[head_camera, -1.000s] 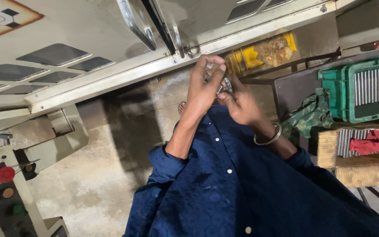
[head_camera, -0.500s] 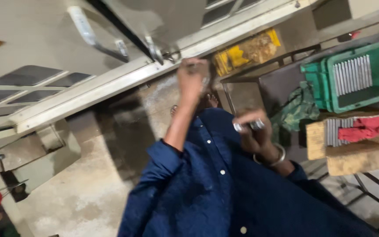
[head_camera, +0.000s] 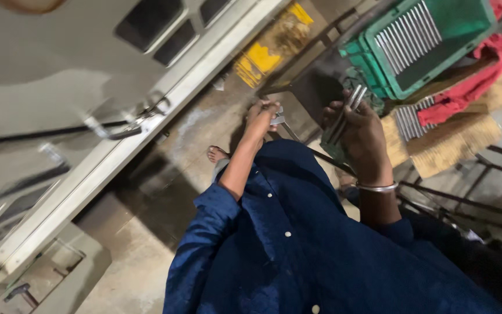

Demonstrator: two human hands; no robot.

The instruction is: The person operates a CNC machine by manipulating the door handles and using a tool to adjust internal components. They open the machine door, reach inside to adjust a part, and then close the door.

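My right hand (head_camera: 360,135) is raised and closed around two or three thin metal rods (head_camera: 347,111) that stick up past the fingers. My left hand (head_camera: 260,116) is held out lower and farther forward, shut on a small shiny metal piece (head_camera: 278,118). Both arms wear a dark blue buttoned shirt (head_camera: 297,244), and a metal bangle (head_camera: 377,187) rings the right wrist. My bare foot (head_camera: 216,154) shows on the concrete floor below the left hand.
A grey metal machine (head_camera: 76,75) with a long pale rail and a curved handle (head_camera: 124,125) fills the left. A green crate (head_camera: 431,40) with several metal rods, a red cloth (head_camera: 472,87), a wooden block (head_camera: 454,145) and a yellow bag (head_camera: 268,52) lie ahead and right.
Both hands came down from the machine's handle, where they were together. The right hand has drawn away to the right with the rods. The view swung down and right.
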